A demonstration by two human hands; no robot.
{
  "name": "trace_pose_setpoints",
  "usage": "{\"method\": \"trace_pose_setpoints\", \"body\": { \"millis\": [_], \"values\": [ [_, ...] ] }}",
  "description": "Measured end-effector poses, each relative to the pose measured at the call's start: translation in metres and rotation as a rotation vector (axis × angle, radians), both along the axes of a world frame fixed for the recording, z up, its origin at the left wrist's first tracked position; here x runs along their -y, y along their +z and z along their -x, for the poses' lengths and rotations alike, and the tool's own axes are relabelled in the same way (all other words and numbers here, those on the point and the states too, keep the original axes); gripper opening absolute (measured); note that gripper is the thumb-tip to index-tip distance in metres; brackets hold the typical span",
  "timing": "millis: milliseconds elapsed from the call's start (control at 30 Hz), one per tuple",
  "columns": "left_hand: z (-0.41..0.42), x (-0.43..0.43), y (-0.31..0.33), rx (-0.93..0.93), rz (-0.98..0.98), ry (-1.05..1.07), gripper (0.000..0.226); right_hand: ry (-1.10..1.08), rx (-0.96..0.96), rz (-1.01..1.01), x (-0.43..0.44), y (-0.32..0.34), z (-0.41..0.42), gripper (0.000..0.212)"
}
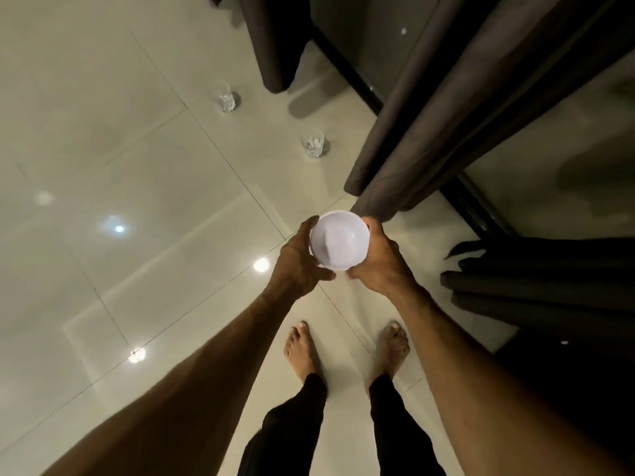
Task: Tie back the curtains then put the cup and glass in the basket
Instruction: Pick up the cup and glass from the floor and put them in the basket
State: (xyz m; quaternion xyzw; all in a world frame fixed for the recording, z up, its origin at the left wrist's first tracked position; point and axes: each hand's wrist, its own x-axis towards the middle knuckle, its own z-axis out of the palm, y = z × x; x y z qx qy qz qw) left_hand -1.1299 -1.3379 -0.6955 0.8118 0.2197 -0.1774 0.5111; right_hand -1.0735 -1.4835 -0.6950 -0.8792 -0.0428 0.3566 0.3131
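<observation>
Both hands, left hand [298, 261] and right hand [379, 261], closed round white cup [339, 242] at its rim, held above floor [137, 132]. Looks light, thin, crushable; I'd grip the sidewall gently.

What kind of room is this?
Probably a room in a home, beside a big glass door. Long dark curtains hang to a shiny tiled floor, two glasses stand on it, and the person is barefoot.
</observation>
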Motion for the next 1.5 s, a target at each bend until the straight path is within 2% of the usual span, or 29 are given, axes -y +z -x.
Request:
{"method": "trace_pose_setpoints", "body": {
  "millis": [167,367,533,700,900,1067,1233,1300,1400,1500],
  "values": [
    [0.019,0.032,0.111,0.047,-0.007,-0.067,0.085,-0.088,0.017,0.024,0.031,0.111,0.03,0.092],
    [0.065,0.096,0.203,0.051,-0.026,-0.17,0.088,-0.17,0.001,0.032,0.101,0.212,0.084,0.097],
    [0.104,0.167,0.254,0.073,-0.029,-0.208,0.087,-0.234,0.021,0.009,0.175,0.269,0.133,0.093],
    [0.132,0.238,0.291,0.078,-0.003,-0.269,0.09,-0.339,0.064,0.027,0.244,0.3,0.178,0.091],
    [0.152,0.305,0.313,0.119,0.031,-0.393,0.077,-0.51,0.034,-0.04,0.308,0.321,0.213,0.087],
    [0.147,0.34,0.311,0.039,-0.032,-0.551,0.084,-0.663,-0.001,-0.091,0.348,0.319,0.235,0.085],
    [0.135,0.383,0.3,0.033,-0.058,-0.697,0.088,-0.819,0.125,-0.138,0.379,0.308,0.249,0.075],
    [0.13,0.409,0.291,0.032,-0.102,-0.75,0.083,-0.851,0.151,-0.087,0.395,0.304,0.253,0.079],
    [0.124,0.451,0.278,-0.004,-0.267,-0.834,0.064,-0.859,0.122,-0.046,0.426,0.298,0.256,0.087],
    [0.123,0.487,0.267,0.007,-0.205,-0.887,0.065,-0.864,0.086,-0.022,0.463,0.286,0.257,0.089]
  ]
}}
